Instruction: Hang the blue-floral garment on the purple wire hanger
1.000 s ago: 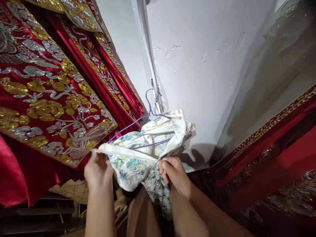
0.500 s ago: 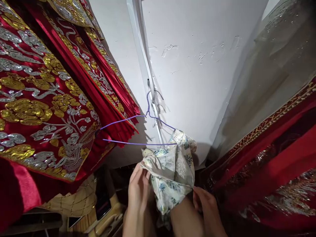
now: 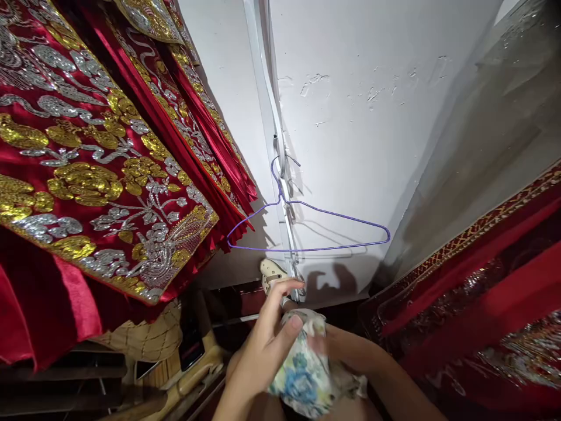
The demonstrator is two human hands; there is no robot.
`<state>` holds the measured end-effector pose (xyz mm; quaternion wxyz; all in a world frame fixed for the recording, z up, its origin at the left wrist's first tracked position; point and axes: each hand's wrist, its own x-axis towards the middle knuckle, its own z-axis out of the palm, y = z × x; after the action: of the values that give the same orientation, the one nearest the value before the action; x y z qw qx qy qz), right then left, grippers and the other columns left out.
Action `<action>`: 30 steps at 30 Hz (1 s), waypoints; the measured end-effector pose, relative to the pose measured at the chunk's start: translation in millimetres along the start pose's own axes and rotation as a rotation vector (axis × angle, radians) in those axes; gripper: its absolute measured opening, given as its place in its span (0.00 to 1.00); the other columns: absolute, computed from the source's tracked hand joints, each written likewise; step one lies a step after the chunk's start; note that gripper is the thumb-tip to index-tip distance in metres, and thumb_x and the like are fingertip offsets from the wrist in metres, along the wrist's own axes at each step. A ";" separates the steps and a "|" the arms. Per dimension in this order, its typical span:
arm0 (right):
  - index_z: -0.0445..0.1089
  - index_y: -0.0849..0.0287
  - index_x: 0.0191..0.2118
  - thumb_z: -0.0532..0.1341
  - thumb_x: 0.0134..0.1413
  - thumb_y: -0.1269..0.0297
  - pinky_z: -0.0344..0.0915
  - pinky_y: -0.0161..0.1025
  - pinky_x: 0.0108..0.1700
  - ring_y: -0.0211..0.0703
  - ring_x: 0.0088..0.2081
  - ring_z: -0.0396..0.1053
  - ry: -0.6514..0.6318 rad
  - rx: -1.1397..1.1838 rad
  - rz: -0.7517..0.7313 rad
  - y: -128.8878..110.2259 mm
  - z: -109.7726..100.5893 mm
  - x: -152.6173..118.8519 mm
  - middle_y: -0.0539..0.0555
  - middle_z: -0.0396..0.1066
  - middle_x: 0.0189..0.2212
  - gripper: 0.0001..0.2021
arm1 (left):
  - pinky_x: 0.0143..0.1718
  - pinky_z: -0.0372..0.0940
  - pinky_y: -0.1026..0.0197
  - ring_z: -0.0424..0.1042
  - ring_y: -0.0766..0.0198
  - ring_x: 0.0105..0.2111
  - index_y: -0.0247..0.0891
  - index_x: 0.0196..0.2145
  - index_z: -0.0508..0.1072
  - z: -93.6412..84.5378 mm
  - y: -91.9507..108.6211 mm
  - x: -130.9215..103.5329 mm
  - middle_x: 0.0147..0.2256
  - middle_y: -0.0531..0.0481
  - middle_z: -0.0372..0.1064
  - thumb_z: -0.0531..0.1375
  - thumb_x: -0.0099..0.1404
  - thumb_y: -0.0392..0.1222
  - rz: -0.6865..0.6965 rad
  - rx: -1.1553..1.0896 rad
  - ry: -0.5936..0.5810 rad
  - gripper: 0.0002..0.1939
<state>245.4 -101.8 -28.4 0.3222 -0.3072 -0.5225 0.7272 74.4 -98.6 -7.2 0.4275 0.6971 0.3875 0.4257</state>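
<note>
A white floral top [image 3: 300, 374], bunched up, is low in the middle, in front of my lap. My right hand [image 3: 322, 339] is closed on it, its fingers partly hidden by the cloth and blurred. Over the left side of the top, my left hand [image 3: 274, 336] has its thumb and forefinger spread apart. Whether its palm touches the cloth I cannot tell. Above both hands, a bare purple wire hanger [image 3: 307, 248] hangs by its hook from a white metal upright [image 3: 267, 88].
Red costumes with gold and silver sequins [image 3: 87, 181] hang at the left. More red embroidered fabric [image 3: 495, 292] under clear plastic is at the right. Below left stands a wooden chair [image 3: 188, 383] with a quilted beige bag [image 3: 144, 336]. A cream clog [image 3: 272, 272] is by the white wall [image 3: 350, 146].
The floral top has come off the hanger and moved down towards me, bunched up. My left hand has loosened its pinch and spread its fingers. The view has shifted slightly left.
</note>
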 end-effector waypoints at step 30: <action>0.57 0.56 0.20 0.54 0.45 0.62 0.46 0.35 0.25 0.38 0.24 0.52 0.796 -0.903 -0.201 -74.1 -85.3 20.0 0.46 0.52 0.18 0.09 | 0.42 0.67 0.53 0.77 0.42 0.45 0.43 0.46 0.79 -130.8 -29.8 2.6 0.43 0.41 0.80 0.49 0.70 0.56 -0.333 1.013 0.251 0.23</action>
<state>311.1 -19.8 17.7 0.3977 -0.6108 -0.6452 0.2290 -50.9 -51.4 1.5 0.0506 0.6888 0.6972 0.1922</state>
